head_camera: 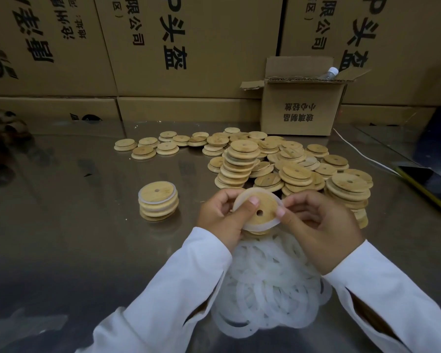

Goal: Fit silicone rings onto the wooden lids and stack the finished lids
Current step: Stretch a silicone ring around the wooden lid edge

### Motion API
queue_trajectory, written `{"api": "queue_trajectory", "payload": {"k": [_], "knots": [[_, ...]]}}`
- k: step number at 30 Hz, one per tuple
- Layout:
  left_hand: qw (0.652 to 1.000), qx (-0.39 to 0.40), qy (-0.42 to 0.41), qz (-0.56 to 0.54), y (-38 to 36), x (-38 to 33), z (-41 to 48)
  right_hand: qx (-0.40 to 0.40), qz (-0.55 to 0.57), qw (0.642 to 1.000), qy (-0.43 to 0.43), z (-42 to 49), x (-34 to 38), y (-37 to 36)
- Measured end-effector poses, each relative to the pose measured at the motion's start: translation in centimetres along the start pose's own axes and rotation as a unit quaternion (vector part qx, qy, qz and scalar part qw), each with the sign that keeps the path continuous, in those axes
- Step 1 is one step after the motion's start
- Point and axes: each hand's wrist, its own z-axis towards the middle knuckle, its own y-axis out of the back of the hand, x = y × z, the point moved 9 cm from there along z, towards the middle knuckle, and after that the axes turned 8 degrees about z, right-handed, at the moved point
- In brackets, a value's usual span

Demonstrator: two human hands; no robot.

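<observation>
The ring-fitting step is in hand. At lower centre of the frame, above the desk (74,225), the left grip (222,215) curls round the wooden lid (261,208), thumb pressed on its face. The right grip (321,225) pinches the silicone ring (255,227) at the lid's right edge. The ring looks seated along the near rim, but the right side seems not yet home. The next move calls for rolling that part over the edge, then setting the lid on the finished stack (158,201) at centre left. The lid is a round disc with no long axis, and its holed face tilts up toward the camera.
</observation>
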Motion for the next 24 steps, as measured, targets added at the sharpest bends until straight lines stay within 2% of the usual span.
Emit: {"api": "queue_trajectory", "payload": {"k": [5,8,12,17,24], "knots": [[1.000,-0.010,-0.003,0.000,-0.1,0.0,0.0,-0.035,0.014,0.998,-0.040,-0.1,-1.0,0.3],[1.000,0.000,-0.005,0.007,-0.2,0.0,0.0,-0.066,0.003,0.997,-0.032,-0.2,-1.1,0.9],[0.992,0.051,-0.039,0.109,-0.8,-0.2,0.0,-0.079,-0.039,0.996,-0.008,-0.1,-0.6,1.6],[0.972,0.080,-0.082,0.204,-1.6,-1.0,-0.6,-0.037,-0.057,0.997,0.038,-0.1,0.4,0.7],[0.973,0.081,-0.100,0.190,-1.7,-1.5,-0.6,-0.014,0.013,1.000,0.014,0.6,0.2,1.1]]}}
